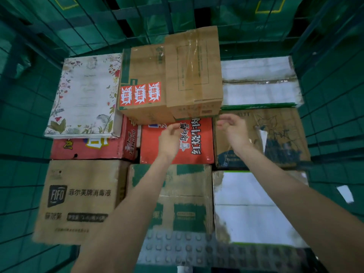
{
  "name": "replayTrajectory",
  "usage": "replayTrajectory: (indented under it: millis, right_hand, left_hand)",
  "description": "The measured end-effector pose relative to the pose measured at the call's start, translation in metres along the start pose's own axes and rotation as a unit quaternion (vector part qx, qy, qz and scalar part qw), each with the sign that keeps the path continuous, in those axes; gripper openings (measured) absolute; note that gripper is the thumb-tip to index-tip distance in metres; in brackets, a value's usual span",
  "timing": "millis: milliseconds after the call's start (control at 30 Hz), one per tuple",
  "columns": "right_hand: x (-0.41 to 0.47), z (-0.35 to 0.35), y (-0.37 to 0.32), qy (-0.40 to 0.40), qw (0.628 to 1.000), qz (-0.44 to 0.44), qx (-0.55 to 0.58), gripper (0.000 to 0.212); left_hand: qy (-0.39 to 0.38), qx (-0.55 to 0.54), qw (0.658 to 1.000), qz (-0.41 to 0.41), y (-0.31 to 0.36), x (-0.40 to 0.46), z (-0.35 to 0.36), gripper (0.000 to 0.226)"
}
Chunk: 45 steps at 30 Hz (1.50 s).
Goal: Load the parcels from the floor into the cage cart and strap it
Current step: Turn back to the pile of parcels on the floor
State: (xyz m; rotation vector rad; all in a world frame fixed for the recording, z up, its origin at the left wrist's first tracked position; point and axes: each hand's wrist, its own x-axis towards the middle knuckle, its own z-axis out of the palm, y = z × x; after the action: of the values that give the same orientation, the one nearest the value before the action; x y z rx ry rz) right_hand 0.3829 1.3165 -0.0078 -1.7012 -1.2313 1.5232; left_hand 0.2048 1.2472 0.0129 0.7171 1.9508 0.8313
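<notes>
I look down into a green wire cage cart (29, 119) packed with parcels. At the back a brown taped carton (194, 75) sits on top, beside a carton with red fragile stickers (141, 83). My left hand (169, 138) and my right hand (233, 129) hover empty, fingers loosely curled, just in front of the taped carton and above a red noodle box (199, 148). Neither hand touches a parcel. A floral white box (84, 95) lies at the back left, a FIFO carton (78, 200) at the front left.
White-topped boxes fill the right side, one at the back (260, 81) and one in front (252, 207). A brown carton with a drawn cartoon (275, 134) sits mid right. Grey studded paving (187, 251) shows at the bottom. Green mesh walls enclose three sides.
</notes>
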Motion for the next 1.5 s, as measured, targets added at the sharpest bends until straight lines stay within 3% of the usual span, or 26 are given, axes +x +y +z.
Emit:
replayTrajectory:
  millis: [133,300,633,833,1133,1500]
  right_hand:
    - [-0.076,-0.010,0.012,0.040,0.997,-0.006,0.067,0.023]
    - [-0.189,-0.021,0.031,0.093,0.989,0.024,0.114,0.026]
    - [-0.402,-0.009,0.075,0.220,0.943,0.061,0.241,0.015]
    - [-0.498,0.005,0.115,0.305,0.903,0.095,0.286,0.022]
    - [-0.627,0.007,0.181,0.487,0.790,0.136,0.346,0.024]
    - [-0.811,0.057,0.259,0.686,0.559,0.166,0.434,0.028]
  left_hand:
    - [0.018,-0.072,0.997,-0.014,-0.012,-0.071,-0.012,0.028]
    - [-0.012,-0.069,0.997,-0.022,-0.042,-0.156,-0.032,0.027]
    - [-0.185,0.006,0.981,0.057,-0.100,-0.294,-0.079,0.029]
    - [-0.279,0.082,0.953,0.083,-0.123,-0.343,-0.075,0.027]
    - [-0.456,0.208,0.850,0.161,-0.150,-0.426,-0.030,0.028]
    - [-0.628,0.359,0.651,0.230,-0.226,-0.563,0.003,0.035]
